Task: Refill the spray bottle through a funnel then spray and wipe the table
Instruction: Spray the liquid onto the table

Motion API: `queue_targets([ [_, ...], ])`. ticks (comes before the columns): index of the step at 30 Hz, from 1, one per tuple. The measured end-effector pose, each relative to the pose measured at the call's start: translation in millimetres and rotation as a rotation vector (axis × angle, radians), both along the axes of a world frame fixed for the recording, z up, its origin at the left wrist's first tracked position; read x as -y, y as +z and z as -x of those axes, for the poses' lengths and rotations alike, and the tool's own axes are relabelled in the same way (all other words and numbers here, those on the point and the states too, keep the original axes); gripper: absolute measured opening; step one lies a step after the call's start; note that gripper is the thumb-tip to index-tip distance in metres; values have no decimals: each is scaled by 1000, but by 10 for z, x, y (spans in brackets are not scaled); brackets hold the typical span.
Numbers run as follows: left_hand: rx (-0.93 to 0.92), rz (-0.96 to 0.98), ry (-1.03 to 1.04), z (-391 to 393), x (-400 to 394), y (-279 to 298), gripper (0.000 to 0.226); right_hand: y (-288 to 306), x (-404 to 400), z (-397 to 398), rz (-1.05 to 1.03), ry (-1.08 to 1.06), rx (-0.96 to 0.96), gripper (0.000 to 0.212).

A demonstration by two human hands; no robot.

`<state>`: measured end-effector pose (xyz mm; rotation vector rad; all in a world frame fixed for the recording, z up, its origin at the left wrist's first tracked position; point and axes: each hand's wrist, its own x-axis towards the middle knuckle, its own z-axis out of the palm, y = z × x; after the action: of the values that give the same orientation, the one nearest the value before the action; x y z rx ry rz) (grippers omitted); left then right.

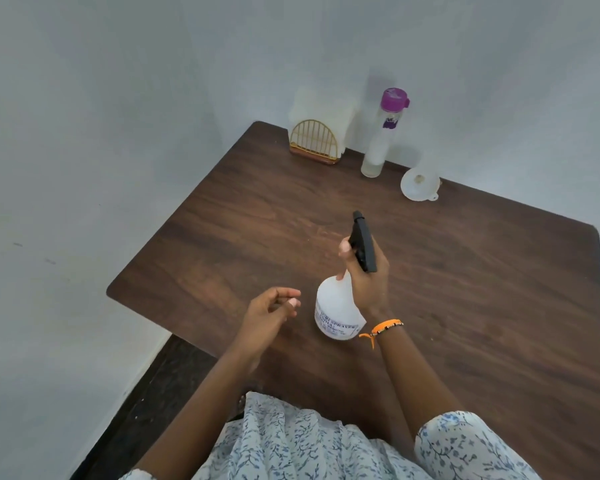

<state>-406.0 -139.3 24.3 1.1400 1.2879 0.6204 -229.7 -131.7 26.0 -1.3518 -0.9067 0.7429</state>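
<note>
The right hand (361, 271) gripped the spray bottle (338, 306) by its neck, probably to aim it. The left hand (271, 313) hovered beside the bottle, fingers relaxed, holding nothing. The funnel (420, 184) lay well beyond it.

The table (430, 289) is dark wood-grain, smooth with a dull sheen. The spray bottle (336, 306) is cloudy white plastic with a matt black head. At twelve o'clock, a gold wire rack (314, 142); at one o'clock, a translucent plastic funnel (419, 184).

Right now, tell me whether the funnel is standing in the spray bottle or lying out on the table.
Out. The funnel lies tipped on the table near the back wall, apart from the spray bottle.
</note>
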Motion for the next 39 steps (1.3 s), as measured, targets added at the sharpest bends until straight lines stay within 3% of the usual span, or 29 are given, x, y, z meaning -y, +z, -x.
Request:
queue_targets([
  [7, -86, -40, 176, 509, -205, 18, 12, 41, -195, 748, 255, 241, -442, 15],
  [11, -146, -6, 276, 824, -323, -44, 12, -80, -432, 1151, 491, 294, -688, 29],
  [14, -140, 7, 276, 969, -431, -98, 11, -157, -654, 1337, 583, 293, -710, 37],
  [24, -147, 13, 244, 1149, -821, -212, 13, -262, -1260, 1454, 752, 196, -583, 31],
  [27, -138, 12, 211, 1145, -868, -221, 13, -250, -1247, 1435, 794, 239, -657, 36],
  [33, -128, 2, 120, 1013, -914, -141, 13, -237, -934, 1229, 698, 213, -793, 39],
  [39, -128, -29, -157, 544, -776, -106, 14, -289, -255, 710, 540, -13, -895, 25],
])
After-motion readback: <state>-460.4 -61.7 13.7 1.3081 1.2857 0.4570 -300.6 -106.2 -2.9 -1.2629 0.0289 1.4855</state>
